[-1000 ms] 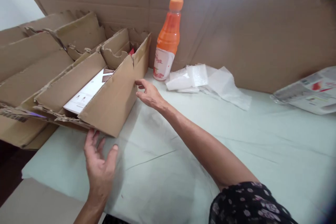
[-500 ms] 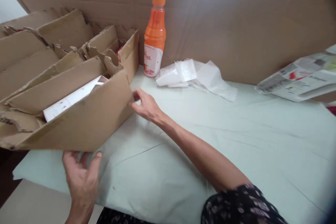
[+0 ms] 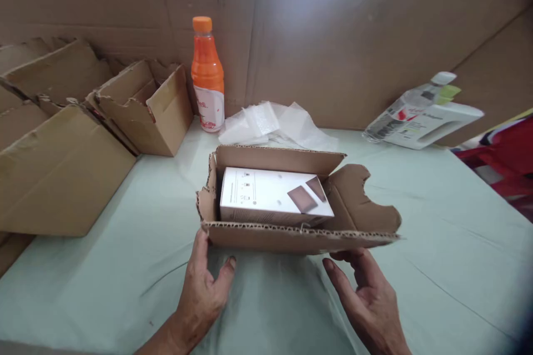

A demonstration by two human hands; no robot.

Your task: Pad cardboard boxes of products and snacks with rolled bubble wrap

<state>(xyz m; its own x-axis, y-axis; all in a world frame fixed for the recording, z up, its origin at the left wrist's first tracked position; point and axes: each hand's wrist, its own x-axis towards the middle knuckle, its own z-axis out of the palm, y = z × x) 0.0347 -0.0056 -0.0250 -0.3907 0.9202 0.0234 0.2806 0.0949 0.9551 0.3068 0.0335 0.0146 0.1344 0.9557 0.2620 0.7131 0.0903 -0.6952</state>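
An open cardboard box [image 3: 266, 239] with torn, wavy end flaps is in front of me, at the middle of the head view. Inside it lies a white printed carton [image 3: 262, 191] with dark rectangles pictured on its top. At the box's front left corner, my left hand [image 3: 204, 283] has its fingers against the cardboard and its thumb apart. My right hand [image 3: 366, 294] has its fingers at the lower front edge on the right, partly hidden by the box; its thumb is also apart from the wall. Both hands support the box between them.
More cardboard boxes [image 3: 62, 172] stand at the left. Behind are an orange bottle [image 3: 207, 72] and crumpled white plastic bags [image 3: 266, 122]. A clear bottle [image 3: 400, 111] leans by a white jug [image 3: 441, 122] at the right. Pale green cloth [image 3: 437, 233] covers the table.
The box with the white carton has come from the row at the left to the middle and turned lengthwise across my view. Both hands have moved with it, and the view has swung right.
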